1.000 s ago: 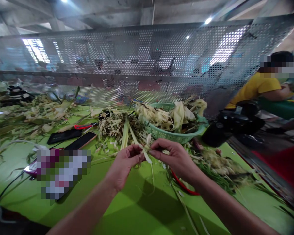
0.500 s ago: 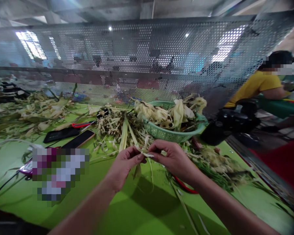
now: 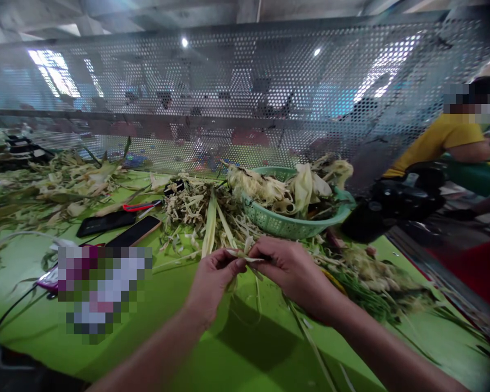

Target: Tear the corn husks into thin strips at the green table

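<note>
Pale husk strips (image 3: 248,255) are pinched between my two hands above the green table (image 3: 175,332). My left hand (image 3: 216,277) grips them from the left with thumb and fingers pressed together. From the right, my right hand (image 3: 283,267) pinches the same strips, its fingertips close to those of the left. Thin fibres dangle below the hands. Just beyond them lie long pale husk leaves (image 3: 210,223) and a heap of shredded husk (image 3: 188,209). A green basket (image 3: 289,223) filled with dry husks and silk stands behind my right hand.
Two phones (image 3: 134,231) and red-handled scissors (image 3: 141,206) lie left of centre. Husk piles (image 3: 73,188) cover the far left. Green fibres (image 3: 361,291) lie at right. A perforated metal screen (image 3: 228,98) stands behind; a person in yellow (image 3: 445,139) sits at far right.
The view has shifted slightly, so most things sit a little farther right. Both hands still hold the strips, with the fingertips slightly rearranged. The right hand now covers more of the red loop.
</note>
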Demonstrator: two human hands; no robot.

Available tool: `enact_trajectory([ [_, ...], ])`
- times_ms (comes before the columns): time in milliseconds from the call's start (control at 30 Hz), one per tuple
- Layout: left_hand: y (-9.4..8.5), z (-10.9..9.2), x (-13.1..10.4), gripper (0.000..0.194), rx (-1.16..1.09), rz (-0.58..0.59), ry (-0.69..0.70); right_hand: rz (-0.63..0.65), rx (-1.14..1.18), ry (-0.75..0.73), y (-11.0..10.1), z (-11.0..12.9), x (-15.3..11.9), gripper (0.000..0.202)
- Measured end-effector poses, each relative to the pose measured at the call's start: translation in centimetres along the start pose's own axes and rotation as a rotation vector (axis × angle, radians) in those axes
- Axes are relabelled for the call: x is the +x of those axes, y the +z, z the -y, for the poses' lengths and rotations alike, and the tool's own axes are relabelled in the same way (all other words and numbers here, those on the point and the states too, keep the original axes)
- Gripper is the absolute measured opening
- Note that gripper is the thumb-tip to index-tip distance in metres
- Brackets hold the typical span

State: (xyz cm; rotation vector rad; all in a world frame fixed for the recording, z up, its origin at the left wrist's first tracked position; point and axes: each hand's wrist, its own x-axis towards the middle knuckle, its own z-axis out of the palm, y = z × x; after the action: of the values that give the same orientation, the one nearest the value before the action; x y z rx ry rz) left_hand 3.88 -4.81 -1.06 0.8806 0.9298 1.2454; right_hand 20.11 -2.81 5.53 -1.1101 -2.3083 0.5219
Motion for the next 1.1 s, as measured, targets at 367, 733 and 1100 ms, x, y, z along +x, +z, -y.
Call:
enact_trajectory([
  [367, 0.9, -0.1, -0.3, 0.021, -0.033, -0.065, 0.017, -0.043, -0.209, -0.031, 1.2, 0.1, 0.2, 0.020],
  [733, 0.7, -0.8, -0.3, 0.015, 0.051, -0.100, 0.061, -0.123, -0.067, -0.007, 0.6, 0.1, 0.0, 0.011],
  [1100, 0.1, -1.3, -0.5, 0.015, 0.269, 0.001, 0.117, -0.191, -0.033, -0.004, 0.5, 0.1, 0.0, 0.011],
])
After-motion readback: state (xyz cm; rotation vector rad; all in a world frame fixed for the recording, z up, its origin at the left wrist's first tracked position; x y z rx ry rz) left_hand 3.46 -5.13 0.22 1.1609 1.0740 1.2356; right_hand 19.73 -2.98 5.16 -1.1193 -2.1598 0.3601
